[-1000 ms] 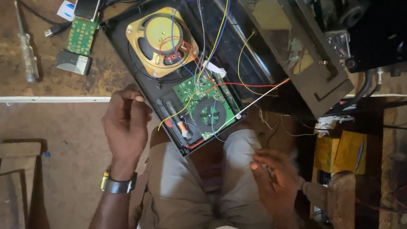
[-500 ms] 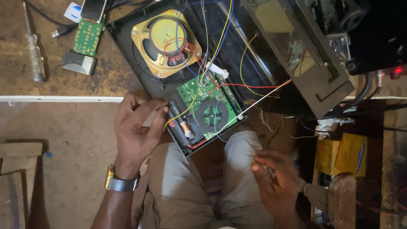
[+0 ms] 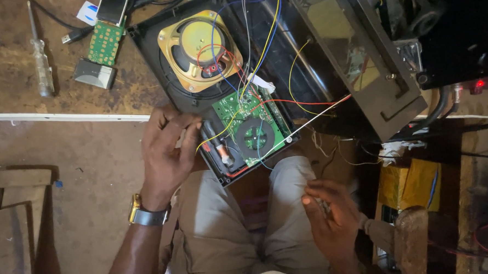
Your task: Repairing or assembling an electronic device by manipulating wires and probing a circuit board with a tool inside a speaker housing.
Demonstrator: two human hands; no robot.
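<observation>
An opened black radio case [image 3: 154, 51] lies at the edge of a wooden bench, showing a gold speaker [image 3: 196, 47], a green circuit board [image 3: 250, 126] and coloured wires [image 3: 248, 38]. My left hand [image 3: 166, 150] grips the case's near left corner, fingers curled over its rim beside the board. A watch sits on that wrist. My right hand [image 3: 331, 215] hovers lower right above my knee, fingers loosely bent around something small that I cannot make out. My legs in khaki trousers [image 3: 218, 229] are below the case.
A screwdriver [image 3: 39, 62] lies on the bench at the far left, next to a small green keypad board with a screen [image 3: 107, 29] and a grey block [image 3: 93, 74]. Black equipment [image 3: 457, 36] fills the upper right. Wooden blocks [image 3: 10, 209] sit lower left, a yellow box [image 3: 406, 185] at right.
My left hand has shifted right and up, closing onto the corner of the case. The right hand has barely moved.
</observation>
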